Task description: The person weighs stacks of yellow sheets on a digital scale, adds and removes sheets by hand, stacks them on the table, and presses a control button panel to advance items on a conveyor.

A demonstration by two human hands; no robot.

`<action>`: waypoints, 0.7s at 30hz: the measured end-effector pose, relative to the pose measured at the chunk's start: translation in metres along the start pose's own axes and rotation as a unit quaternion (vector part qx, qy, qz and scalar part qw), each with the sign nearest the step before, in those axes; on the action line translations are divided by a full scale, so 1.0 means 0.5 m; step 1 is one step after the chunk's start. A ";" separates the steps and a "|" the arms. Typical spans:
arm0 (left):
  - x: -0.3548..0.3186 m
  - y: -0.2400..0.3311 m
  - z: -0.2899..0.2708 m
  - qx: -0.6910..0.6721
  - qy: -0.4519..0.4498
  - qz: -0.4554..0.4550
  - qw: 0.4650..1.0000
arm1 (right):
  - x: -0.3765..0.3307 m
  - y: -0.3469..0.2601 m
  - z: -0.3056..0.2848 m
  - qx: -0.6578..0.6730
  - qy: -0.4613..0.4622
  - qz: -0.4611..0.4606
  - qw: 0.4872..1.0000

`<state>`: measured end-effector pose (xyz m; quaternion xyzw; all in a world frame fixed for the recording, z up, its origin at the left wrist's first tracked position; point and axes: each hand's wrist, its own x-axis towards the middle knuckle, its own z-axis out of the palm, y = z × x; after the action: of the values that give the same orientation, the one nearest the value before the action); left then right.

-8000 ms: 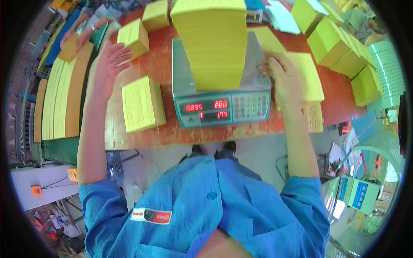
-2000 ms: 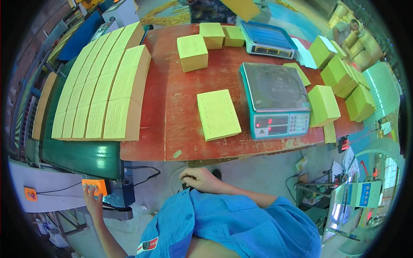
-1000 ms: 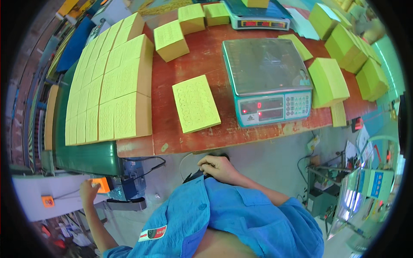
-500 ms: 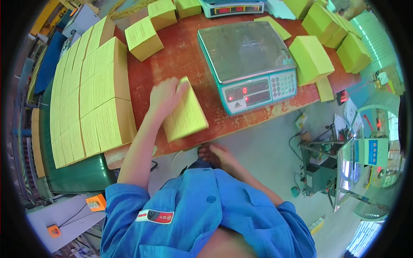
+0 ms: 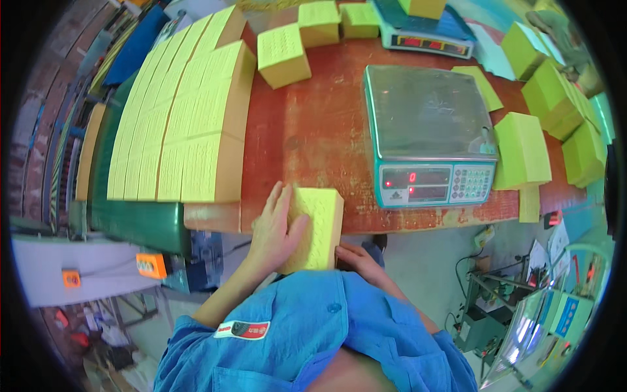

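Note:
A yellow block (image 5: 319, 225), apparently a stack of rough-topped paper, overhangs the table's front edge, close to my body. My left hand (image 5: 274, 232) lies along its left side, thumb over the top face and fingers pointing away from me. At its near right corner, my right hand (image 5: 358, 257) is closed with the fingertips against the side; part of that hand's grip is hidden by the block. To the right of the block stands a teal scale (image 5: 431, 124) with a bare metal pan and a lit red display.
Rows of similar yellow blocks (image 5: 176, 124) fill the table's left side, partly above a green surface (image 5: 140, 225). Single blocks (image 5: 284, 55) stand at the back, and more (image 5: 522, 150) at the right. A second scale (image 5: 424, 32) bears a block behind. The table (image 5: 294, 137) is red.
The block has come toward my body, over the table's front edge. My left hand moved with it, and my right hand rose from below to its right side. The view has shifted.

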<state>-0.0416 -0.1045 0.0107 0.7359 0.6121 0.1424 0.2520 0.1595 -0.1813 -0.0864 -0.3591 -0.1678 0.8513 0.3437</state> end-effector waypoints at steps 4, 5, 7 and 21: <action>-0.007 -0.022 0.024 -0.167 0.081 -0.047 0.982 | -0.033 -0.091 -0.009 -0.248 -0.056 -0.089 0.963; -0.008 -0.017 0.029 -0.160 0.085 -0.047 0.982 | -0.034 -0.127 -0.013 -0.357 -0.081 -0.148 0.919; -0.022 0.015 0.035 -0.475 0.116 -0.069 0.870 | -0.041 -0.198 -0.023 -0.394 -0.130 -0.243 0.877; 0.179 0.274 0.225 -0.733 -0.035 -0.039 0.678 | -0.231 -0.397 -0.125 -0.525 0.102 -0.548 0.643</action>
<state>0.1491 -0.0564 -0.0170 0.2956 0.3309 0.5094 0.7374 0.3557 -0.1199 0.0337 -0.4065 -0.7166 0.2337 0.5164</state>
